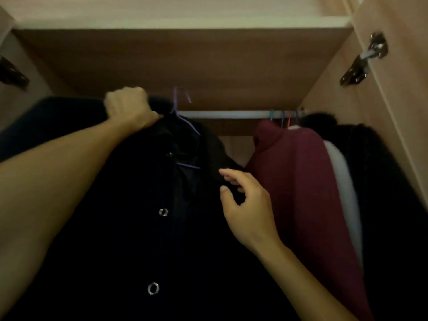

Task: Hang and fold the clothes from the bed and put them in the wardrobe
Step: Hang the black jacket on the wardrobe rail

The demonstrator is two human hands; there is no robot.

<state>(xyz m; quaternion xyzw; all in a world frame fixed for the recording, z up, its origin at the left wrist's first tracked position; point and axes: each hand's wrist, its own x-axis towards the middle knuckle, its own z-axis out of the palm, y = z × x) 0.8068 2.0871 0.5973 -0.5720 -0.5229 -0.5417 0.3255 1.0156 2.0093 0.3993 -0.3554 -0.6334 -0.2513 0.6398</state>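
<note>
- A dark garment (58, 117) fills the space below the left end of the rail (227, 114), partly hidden behind the forearm.
- The left hand (129, 107) is clenched round the top of the black coat (139, 251), at its shoulder or collar, just left of where the rail comes into view.
- The purple hanger (185, 122) sits inside the coat's neck. Its hook rises a little above the rail's left end; whether it is over the rail cannot be told.
- The coat hangs below the rail, front facing out, with metal snaps (163, 212) down the middle.
- The right hand (245, 205) is at the coat's other shoulder, below the rail, fingers loosely bent. Whether it pinches the cloth or only touches it, I cannot tell.
- A maroon top (289, 181), a white garment (342, 181) and dark clothes (389, 193) already hang at the rail's right end.
- Judging from this, the hanging is well under way: several pieces are in, and this coat seems to be just being seated on the rail. The bed is out of sight, so what remains to hang or fold is unknown.
</note>
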